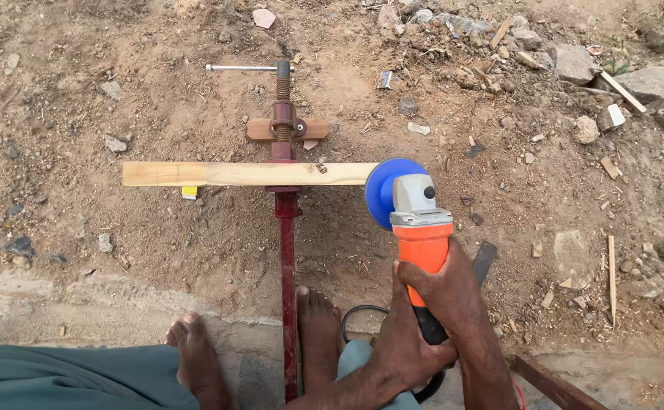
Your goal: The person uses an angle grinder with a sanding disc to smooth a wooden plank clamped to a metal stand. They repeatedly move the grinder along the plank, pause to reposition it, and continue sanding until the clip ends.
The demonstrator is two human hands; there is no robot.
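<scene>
Orange angle grinder is sitting right of centre in the frame, its grey head and blue disc touching the right end of a pale wooden plank. Both hands are gripping it from below: the right hand is wrapping closed around the orange body, fingers curled over its left side, while the left hand is closing around the black rear handle just beneath, lower in the frame. The plank is lying level across the middle of the picture, clamped in a dark red bar clamp that is running from the upper centre down to the bottom edge. Two bare feet are resting on either side of the clamp bar at the bottom. Loose stones and wood scraps are lying scattered over the dirt at the upper right.
</scene>
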